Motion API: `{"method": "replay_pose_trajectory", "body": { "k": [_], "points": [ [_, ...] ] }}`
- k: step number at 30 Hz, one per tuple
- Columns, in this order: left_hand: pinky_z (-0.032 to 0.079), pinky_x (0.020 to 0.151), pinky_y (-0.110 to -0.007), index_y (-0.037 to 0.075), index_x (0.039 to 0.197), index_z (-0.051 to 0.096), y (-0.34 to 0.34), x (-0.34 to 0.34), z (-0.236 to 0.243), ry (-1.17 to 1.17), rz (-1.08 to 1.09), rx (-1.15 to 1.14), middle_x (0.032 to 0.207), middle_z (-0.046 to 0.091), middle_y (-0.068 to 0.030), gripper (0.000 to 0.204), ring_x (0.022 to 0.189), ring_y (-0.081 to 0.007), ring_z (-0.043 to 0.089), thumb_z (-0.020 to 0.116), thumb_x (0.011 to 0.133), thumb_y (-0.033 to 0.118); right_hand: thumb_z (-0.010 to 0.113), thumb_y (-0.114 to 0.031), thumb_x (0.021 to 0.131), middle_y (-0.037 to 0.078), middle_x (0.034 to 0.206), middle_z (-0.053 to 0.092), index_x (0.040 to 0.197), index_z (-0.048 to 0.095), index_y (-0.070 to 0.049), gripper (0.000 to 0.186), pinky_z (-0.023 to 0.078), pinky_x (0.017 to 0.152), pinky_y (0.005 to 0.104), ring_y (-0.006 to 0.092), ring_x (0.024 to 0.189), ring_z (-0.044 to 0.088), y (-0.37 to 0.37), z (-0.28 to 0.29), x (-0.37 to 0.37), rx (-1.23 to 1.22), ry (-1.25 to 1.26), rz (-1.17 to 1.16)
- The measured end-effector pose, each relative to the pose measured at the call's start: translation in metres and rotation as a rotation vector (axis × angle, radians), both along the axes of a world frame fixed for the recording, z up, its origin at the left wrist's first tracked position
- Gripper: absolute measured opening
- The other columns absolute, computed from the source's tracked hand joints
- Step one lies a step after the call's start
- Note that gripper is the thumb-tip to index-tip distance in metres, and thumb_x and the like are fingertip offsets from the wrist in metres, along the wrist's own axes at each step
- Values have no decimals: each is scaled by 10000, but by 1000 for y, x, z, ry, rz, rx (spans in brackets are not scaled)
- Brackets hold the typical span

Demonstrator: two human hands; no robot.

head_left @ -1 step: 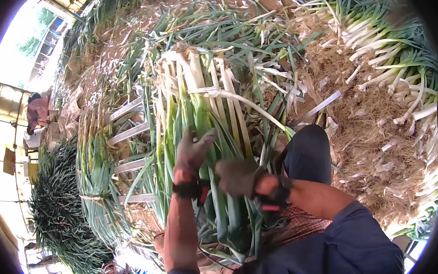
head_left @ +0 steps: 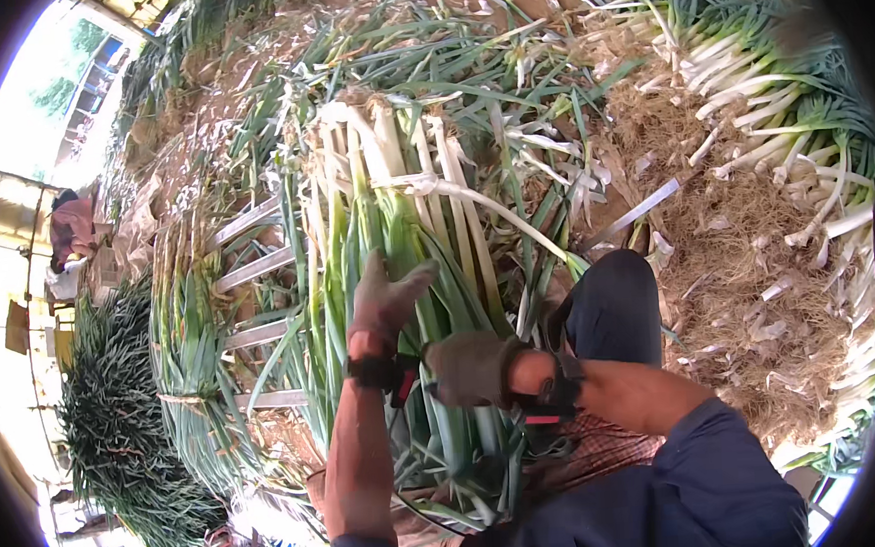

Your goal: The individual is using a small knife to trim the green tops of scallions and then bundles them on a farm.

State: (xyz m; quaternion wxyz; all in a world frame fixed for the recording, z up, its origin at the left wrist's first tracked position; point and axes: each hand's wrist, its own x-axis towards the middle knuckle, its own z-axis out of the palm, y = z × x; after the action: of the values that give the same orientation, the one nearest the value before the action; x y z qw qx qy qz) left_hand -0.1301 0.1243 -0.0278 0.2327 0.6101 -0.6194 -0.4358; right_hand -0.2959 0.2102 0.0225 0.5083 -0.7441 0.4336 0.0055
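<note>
The leek bundle lies in the middle of the scene, its white root ends far and its green leaves running near, toward the person; a single pale stalk bends across it to the right. The gloved left hand rests on the green part, its grip wide, with the thumb stuck out to the right; the gloved right hand sits nearer and to the right over the leaves, its fingers curled (whether its grip holds anything, I cannot tell). To the left stand metal slats and a second bundle, bound with a tie; to the right, dry roots spread beside a row of leeks; loose leaves litter the far ground.
</note>
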Motion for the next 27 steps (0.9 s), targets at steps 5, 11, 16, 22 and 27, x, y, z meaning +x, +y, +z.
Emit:
{"method": "replay_pose_trajectory", "body": {
  "k": [5, 11, 16, 22, 27],
  "points": [
    [500, 1125, -488, -20, 1571, 427, -9, -25, -29, -644, -116, 31, 1441, 606, -243, 1018, 1310, -462, 589, 886, 749, 366, 705, -393, 896, 203, 985, 782, 1034, 793, -79, 354, 602, 818, 480, 378, 894, 764, -112, -53, -85, -328, 149, 86],
    [495, 1116, -497, 5, 1511, 477, -14, -18, -32, -557, -168, 45, 1459, 568, -254, 917, 1311, -465, 578, 817, 729, 340, 651, -286, 895, 269, 1032, 778, 1165, 747, 4, 407, 609, 828, 480, 390, 967, 785, -188, -195, -152, -274, 589, -358],
    [546, 1052, -489, 5, 1552, 462, -17, -35, -9, -699, -176, 43, 1360, 640, -249, 1020, 1195, -436, 662, 894, 729, 425, 597, -270, 948, 282, 1186, 750, 1216, 755, -28, 395, 584, 951, 490, 411, 1091, 751, -158, -230, -125, -22, 390, -552],
    [604, 863, -514, -2, 1491, 490, -12, -62, -11, -757, -163, -84, 1199, 707, -238, 1047, 1020, -432, 731, 950, 700, 507, 523, -395, 1111, 240, 889, 737, 1083, 713, 64, 498, 571, 661, 477, 377, 735, 715, -220, -120, -143, -755, 282, -618],
    [607, 847, -442, -50, 1316, 601, -29, -38, -24, -409, -92, 153, 1089, 756, -205, 738, 989, -347, 755, 918, 723, 255, 625, -507, 1071, 113, 759, 745, 963, 762, -16, 521, 588, 622, 389, 223, 628, 689, -242, -25, -167, -658, 302, -562]
  ]
}}
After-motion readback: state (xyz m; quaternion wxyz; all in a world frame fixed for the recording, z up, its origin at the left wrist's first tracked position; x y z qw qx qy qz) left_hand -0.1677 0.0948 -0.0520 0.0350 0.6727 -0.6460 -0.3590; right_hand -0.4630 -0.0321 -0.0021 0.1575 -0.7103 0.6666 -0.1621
